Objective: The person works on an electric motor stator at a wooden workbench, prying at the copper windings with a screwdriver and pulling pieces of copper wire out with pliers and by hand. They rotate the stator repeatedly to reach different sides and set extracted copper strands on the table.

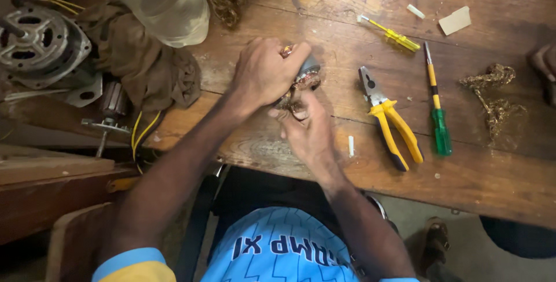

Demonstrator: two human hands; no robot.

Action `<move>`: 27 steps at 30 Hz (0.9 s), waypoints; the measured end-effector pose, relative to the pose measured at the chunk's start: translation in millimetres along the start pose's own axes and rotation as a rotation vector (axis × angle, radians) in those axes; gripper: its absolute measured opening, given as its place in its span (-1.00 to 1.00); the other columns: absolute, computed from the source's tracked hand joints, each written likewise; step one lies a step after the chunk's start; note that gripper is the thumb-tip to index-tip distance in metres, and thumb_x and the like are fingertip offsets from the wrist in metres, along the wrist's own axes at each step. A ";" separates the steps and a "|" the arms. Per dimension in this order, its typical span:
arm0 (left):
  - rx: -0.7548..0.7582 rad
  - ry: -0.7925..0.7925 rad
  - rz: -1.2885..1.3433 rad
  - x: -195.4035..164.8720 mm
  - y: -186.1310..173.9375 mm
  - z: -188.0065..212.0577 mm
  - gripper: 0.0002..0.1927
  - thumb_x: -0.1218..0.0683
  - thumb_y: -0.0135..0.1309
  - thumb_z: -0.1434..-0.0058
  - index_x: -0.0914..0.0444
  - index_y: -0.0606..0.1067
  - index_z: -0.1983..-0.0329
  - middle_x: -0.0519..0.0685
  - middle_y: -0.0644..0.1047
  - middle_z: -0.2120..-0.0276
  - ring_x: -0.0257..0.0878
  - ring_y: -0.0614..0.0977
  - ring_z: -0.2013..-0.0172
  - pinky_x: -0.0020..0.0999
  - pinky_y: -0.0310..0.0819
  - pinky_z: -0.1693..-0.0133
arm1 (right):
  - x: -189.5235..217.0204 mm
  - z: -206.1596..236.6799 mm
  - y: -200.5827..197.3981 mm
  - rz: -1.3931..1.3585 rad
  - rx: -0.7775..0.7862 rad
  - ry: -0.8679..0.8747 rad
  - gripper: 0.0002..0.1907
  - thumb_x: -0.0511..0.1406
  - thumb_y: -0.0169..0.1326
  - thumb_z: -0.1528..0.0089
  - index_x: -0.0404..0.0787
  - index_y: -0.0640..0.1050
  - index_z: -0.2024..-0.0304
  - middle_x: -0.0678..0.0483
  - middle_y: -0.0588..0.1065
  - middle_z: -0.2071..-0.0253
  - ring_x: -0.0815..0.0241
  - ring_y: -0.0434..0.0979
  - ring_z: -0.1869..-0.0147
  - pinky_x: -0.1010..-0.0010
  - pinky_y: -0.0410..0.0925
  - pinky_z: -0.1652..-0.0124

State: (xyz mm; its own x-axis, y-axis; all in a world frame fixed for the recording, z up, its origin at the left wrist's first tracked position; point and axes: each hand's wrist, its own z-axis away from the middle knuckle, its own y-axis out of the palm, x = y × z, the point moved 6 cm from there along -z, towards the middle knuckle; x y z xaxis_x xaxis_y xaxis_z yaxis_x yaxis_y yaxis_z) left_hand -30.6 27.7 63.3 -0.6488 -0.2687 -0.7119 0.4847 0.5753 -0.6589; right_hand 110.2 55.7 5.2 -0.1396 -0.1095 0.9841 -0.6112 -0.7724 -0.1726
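Note:
My left hand [265, 72] is closed over a small motor part with copper windings [307, 76], holding it just above the wooden table [492, 172]. My right hand [307, 128] is right below it, with its fingers pinched at the copper wire on the part's underside. Most of the part is hidden by both hands. Only a grey metal edge and some copper coil show at the right.
Yellow-handled pliers [389, 120], a green and yellow screwdriver [435, 102] and a small yellow screwdriver [392, 34] lie to the right. Loose copper wire [492, 99] sits at the far right. A motor housing [37, 47], a brown rag [142, 62] and a plastic bottle [165, 1] are at the left.

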 end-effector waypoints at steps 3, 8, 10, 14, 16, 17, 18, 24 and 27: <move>0.052 -0.309 0.101 14.0 3.2 1.8 -0.49 -0.15 -0.05 -0.26 0.29 0.49 0.66 0.11 0.50 0.72 -0.03 0.55 0.65 -0.04 0.36 0.46 | 12.2 5.5 -0.3 0.113 -0.024 -0.060 -0.85 -0.39 0.19 -0.29 -0.30 0.47 0.19 0.18 0.63 0.41 0.42 0.54 0.53 0.49 0.37 0.54; 0.078 -0.141 0.099 7.2 0.7 2.8 -0.51 -0.15 -0.07 -0.31 0.30 0.51 0.56 0.13 0.54 0.59 -0.07 0.60 0.45 -0.10 0.41 0.26 | 19.5 18.1 -23.5 0.342 0.031 0.045 -0.59 -0.33 0.29 -0.21 -0.22 0.50 -0.09 0.04 0.46 0.67 0.36 0.31 0.63 0.48 0.21 0.57; 0.071 -0.037 0.028 3.9 -0.8 2.3 -0.53 -0.15 -0.09 -0.34 0.31 0.54 0.44 0.13 0.57 0.48 -0.03 0.56 0.30 -0.06 0.38 0.14 | 31.6 23.1 -42.1 0.324 -0.065 -0.102 -0.64 -0.34 0.29 -0.22 -0.27 0.53 -0.04 0.09 0.46 0.60 0.43 0.36 0.54 0.54 0.28 0.50; 0.134 -0.104 -0.038 7.9 3.1 -2.3 -0.49 -0.26 -0.08 -0.30 0.21 0.65 0.31 0.16 0.57 0.32 0.02 0.52 0.11 -0.02 0.30 -0.01 | 34.9 33.8 -90.1 0.324 -0.237 -0.106 -0.75 -0.36 0.23 -0.29 -0.31 0.57 -0.01 0.16 0.47 0.50 0.48 0.39 0.43 0.57 0.29 0.45; 0.171 -0.137 -0.059 6.8 5.7 -5.8 -0.47 -0.27 -0.11 -0.29 0.21 0.65 0.32 0.17 0.58 0.32 0.03 0.53 0.12 -0.01 0.30 -0.04 | 32.7 35.9 -103.7 0.299 -0.279 -0.080 -0.78 -0.37 0.21 -0.31 -0.33 0.59 0.01 0.15 0.48 0.49 0.46 0.37 0.43 0.55 0.25 0.44; 0.197 -0.151 -0.071 5.9 7.5 -6.7 -0.45 -0.28 -0.13 -0.29 0.20 0.66 0.33 0.17 0.59 0.32 0.03 0.54 0.12 -0.01 0.29 -0.05 | 31.3 37.7 -107.4 0.284 -0.306 -0.062 -0.79 -0.37 0.20 -0.32 -0.34 0.59 0.02 0.14 0.49 0.48 0.45 0.36 0.43 0.54 0.23 0.44; 0.195 -0.143 -0.078 3.8 7.3 -7.9 -0.45 -0.28 -0.13 -0.29 0.20 0.66 0.33 0.18 0.58 0.31 0.05 0.54 0.11 0.00 0.30 -0.05 | 32.6 37.9 -104.9 0.305 -0.275 -0.100 -0.79 -0.37 0.20 -0.32 -0.33 0.59 0.01 0.15 0.51 0.47 0.46 0.40 0.41 0.54 0.28 0.42; 0.163 -0.167 -0.094 -1.6 9.5 -11.6 -0.39 -0.31 -0.14 -0.29 0.26 0.63 0.42 0.31 0.55 0.27 0.17 0.55 0.10 0.05 0.34 -0.02 | 35.6 28.9 -64.8 0.433 -0.056 -0.202 -0.74 -0.34 0.06 -0.38 -0.20 0.56 -0.12 -0.11 0.55 0.42 0.09 0.55 0.39 0.26 0.43 0.38; 0.126 -0.163 -0.092 -4.0 7.6 -13.4 -0.37 -0.30 -0.14 -0.28 0.31 0.60 0.48 0.37 0.54 0.28 0.22 0.56 0.10 0.06 0.38 -0.01 | 43.9 13.0 -45.9 0.694 -0.023 -0.387 -0.72 -0.33 0.01 -0.37 -0.15 0.55 -0.12 -0.28 0.53 0.36 -0.25 0.59 0.32 -0.03 0.41 0.34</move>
State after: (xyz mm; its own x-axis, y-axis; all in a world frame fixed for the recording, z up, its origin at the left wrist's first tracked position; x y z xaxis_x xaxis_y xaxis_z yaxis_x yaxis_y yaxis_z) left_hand -32.3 43.5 64.5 -0.5954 -0.4423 -0.6707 0.5042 0.4443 -0.7405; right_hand 142.2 78.2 56.9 -0.2162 -0.7740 0.5952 -0.5003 -0.4357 -0.7483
